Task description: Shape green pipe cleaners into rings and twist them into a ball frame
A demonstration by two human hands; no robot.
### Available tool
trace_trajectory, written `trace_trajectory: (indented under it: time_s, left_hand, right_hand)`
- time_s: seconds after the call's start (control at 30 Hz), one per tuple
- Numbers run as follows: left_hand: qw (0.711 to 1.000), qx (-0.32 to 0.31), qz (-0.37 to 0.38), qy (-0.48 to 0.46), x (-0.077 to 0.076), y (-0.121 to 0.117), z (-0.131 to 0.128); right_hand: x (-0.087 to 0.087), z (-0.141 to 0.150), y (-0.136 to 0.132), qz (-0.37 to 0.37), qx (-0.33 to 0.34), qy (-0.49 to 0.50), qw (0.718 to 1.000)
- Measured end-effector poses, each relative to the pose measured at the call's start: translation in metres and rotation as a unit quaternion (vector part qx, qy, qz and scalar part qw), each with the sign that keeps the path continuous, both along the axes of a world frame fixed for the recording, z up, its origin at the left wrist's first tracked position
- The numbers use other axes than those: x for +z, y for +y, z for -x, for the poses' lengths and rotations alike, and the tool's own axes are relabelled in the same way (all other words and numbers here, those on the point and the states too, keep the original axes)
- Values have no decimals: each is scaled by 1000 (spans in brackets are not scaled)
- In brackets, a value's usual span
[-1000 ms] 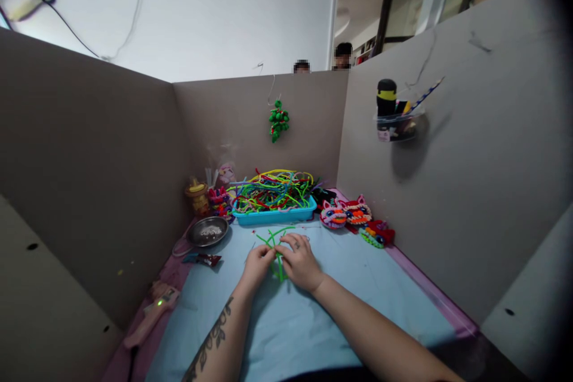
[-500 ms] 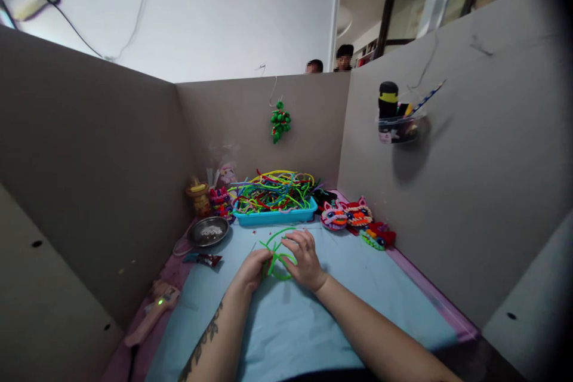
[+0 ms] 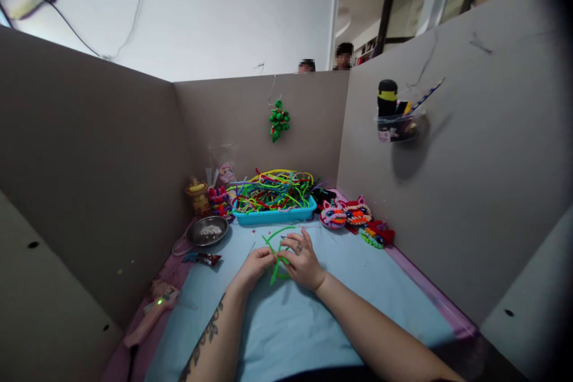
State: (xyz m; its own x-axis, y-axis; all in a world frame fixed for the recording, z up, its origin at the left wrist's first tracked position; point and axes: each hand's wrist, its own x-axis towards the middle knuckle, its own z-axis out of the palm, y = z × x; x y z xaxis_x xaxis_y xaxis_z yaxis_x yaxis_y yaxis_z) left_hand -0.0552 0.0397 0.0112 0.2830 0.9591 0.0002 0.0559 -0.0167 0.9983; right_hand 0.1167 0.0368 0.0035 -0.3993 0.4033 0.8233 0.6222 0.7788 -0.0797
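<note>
Bright green pipe cleaners (image 3: 273, 277), crossed and bent into curves, are held in the air over the middle of the light blue cloth (image 3: 295, 316). My left hand (image 3: 257, 265) pinches them from the left side, thumb and fingers pressed together. From the right, my right hand (image 3: 303, 259) grips the same green strands between thumb and index finger, close to the left fingertips. A small dark metallic tip shows by the right fingers; I cannot make out what it is. Part of the strands is hidden behind the right hand.
Behind the hands stands a blue tray (image 3: 273, 215) heaped with coloured pipe cleaners. A metal bowl (image 3: 206, 231) and a pink glue gun (image 3: 152, 316) with a green light lie left. Finished fuzzy figures (image 3: 344, 213) sit right. Grey partitions (image 3: 447, 161) enclose the table; two people show beyond.
The green pipe cleaners have turned between my hands, and one end now points down toward me. My left fingertips have come nearer to the right ones.
</note>
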Motion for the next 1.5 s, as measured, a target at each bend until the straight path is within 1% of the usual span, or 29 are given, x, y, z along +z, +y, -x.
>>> trace_trajectory:
  time_s: [0.2,0.27,0.33,0.37,0.4,0.47,0.57,0.63,0.67,0.7,0.73,0.77,0.8,0.83,0.9,0.97,1.03,1.1,1.13,1.23,1.3,1.37,1.43,1.5]
  left_hand:
    - [997,-1,-68,46,-4,4,-1]
    - [992,7,-100,74,-6,5,-3]
    - [980,34,-151,123,-8,5,-5]
    - [969,49,-185,154,-8,4,-6]
    - [955,61,-223,187,-8,3,-7]
    - [915,73,-301,257,-7,-1,-9]
    - [838,71,-400,365,-2,-7,-9]
    - [788,56,-446,420,3,-10,-9]
    - [769,43,-464,438,5,-12,-9]
    - [756,30,-477,447,7,-13,-9]
    - [750,19,-486,449,8,-14,-9]
    - [751,12,-490,443,9,-14,-9]
    - [759,10,-488,432,9,-14,-8]
    - [773,14,-480,415,8,-13,-8]
    - [815,37,-448,366,5,-11,-7]
    - [862,71,-397,305,1,-6,-5]
    - [896,89,-343,268,-2,-2,-3]
    - [912,92,-311,251,-4,0,-3]
    - [916,91,-303,246,-4,0,-3]
    - [926,92,-284,231,-4,-1,-5]
    - [937,96,-257,216,-3,-1,-7]
    - [955,94,-207,192,-3,-1,-8]
    - [971,89,-154,161,-3,0,-9]
    - [979,90,-125,134,-3,1,-9]
  right_hand:
    - [-1,3,1,23,-18,4,1000]
    - [-1,3,2,37,-20,-4,999]
    - [0,4,2,62,-26,-7,998]
    - [-1,5,3,79,-30,-3,996]
    - [-1,6,4,98,-36,5,994]
    - [-2,7,6,139,-45,26,989]
    - [-5,10,13,200,-50,46,977]
    - [-5,11,19,235,-58,42,969]
    - [-4,11,22,247,-65,34,966]
    - [-3,10,25,255,-73,24,964]
    - [0,10,27,262,-82,13,962]
    - [4,9,28,270,-90,5,959]
    - [7,8,29,283,-92,0,955]
    - [11,7,30,300,-89,3,950]
    - [17,5,30,344,-64,32,936]
    - [19,4,28,390,-24,82,917]
    - [17,4,27,429,10,125,894]
    - [14,5,27,453,26,151,878]
    - [12,6,27,457,30,158,875]
    - [8,8,26,454,36,165,875]
    - [7,9,24,443,35,156,882]
    - [7,9,23,412,25,141,900]
    - [6,10,23,366,25,129,921]
    - [5,10,23,331,38,126,934]
